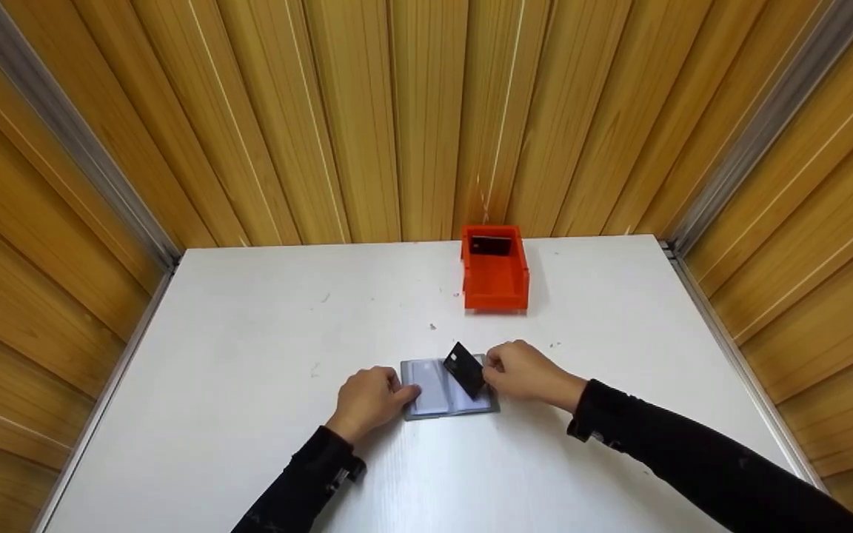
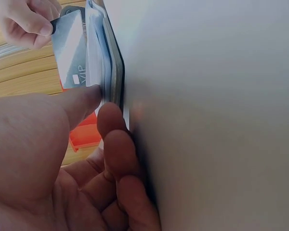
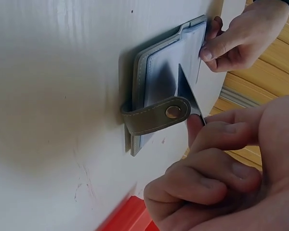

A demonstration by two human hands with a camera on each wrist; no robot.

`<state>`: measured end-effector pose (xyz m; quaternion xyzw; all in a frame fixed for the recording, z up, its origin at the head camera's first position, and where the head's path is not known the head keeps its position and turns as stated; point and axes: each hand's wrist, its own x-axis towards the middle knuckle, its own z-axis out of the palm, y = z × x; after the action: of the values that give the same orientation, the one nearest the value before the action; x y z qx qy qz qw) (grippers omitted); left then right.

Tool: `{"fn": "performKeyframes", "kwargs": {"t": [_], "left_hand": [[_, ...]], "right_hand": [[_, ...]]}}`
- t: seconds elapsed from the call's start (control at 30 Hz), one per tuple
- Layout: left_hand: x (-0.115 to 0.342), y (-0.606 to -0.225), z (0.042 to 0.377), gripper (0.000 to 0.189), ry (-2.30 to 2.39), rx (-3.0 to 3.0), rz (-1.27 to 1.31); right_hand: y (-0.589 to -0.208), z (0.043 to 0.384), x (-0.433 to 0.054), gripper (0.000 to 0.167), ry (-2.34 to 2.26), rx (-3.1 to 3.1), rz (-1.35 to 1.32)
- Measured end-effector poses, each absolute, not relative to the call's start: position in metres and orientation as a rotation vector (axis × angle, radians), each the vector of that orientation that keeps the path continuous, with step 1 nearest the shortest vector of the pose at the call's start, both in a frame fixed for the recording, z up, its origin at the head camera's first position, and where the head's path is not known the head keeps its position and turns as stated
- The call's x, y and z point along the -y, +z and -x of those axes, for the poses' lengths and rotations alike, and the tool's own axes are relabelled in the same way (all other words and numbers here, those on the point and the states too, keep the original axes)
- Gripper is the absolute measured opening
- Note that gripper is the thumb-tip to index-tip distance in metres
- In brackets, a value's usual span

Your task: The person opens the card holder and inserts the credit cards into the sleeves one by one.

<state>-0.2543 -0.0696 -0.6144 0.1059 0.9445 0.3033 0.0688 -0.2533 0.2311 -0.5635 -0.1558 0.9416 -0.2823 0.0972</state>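
Note:
A grey card holder (image 1: 430, 411) lies spread open on the white table, its clear plastic sleeves showing. My left hand (image 1: 369, 400) grips its left edge, thumb over the sleeves and fingertips at the cover (image 2: 116, 77). Between thumb and finger, my right hand (image 1: 526, 372) pinches a black card (image 1: 463, 369) with a pale chip mark. The card tilts above the right-hand sleeves, its lower corner close over the plastic. "VIP" lettering shows on the card (image 2: 70, 48) in the left wrist view. A snap strap (image 3: 154, 118) stands out from the cover beside my right fingers.
Behind the card holder, an orange-red open bin (image 1: 495, 300) stands near the table's back edge, with a dark card (image 1: 491, 246) against its rear wall. Wood-patterned panels (image 1: 426, 118) enclose the white table (image 1: 249, 333) at the back and sides.

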Motion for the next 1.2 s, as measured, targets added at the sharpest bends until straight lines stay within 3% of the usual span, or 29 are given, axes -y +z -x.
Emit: {"fn": "performKeyframes", "kwargs": {"t": [0.53, 1.2], "left_hand": [[0.069, -0.613, 0.254, 0.042, 0.908, -2.841, -0.323], [0.069, -0.614, 0.254, 0.043, 0.906, -2.848, -0.323]], "right_hand": [[-0.569, 0.251, -0.226, 0.027, -0.939, -2.715, 0.349], [-0.572, 0.247, -0.208, 0.022, -0.859, -2.682, 0.357]]}}
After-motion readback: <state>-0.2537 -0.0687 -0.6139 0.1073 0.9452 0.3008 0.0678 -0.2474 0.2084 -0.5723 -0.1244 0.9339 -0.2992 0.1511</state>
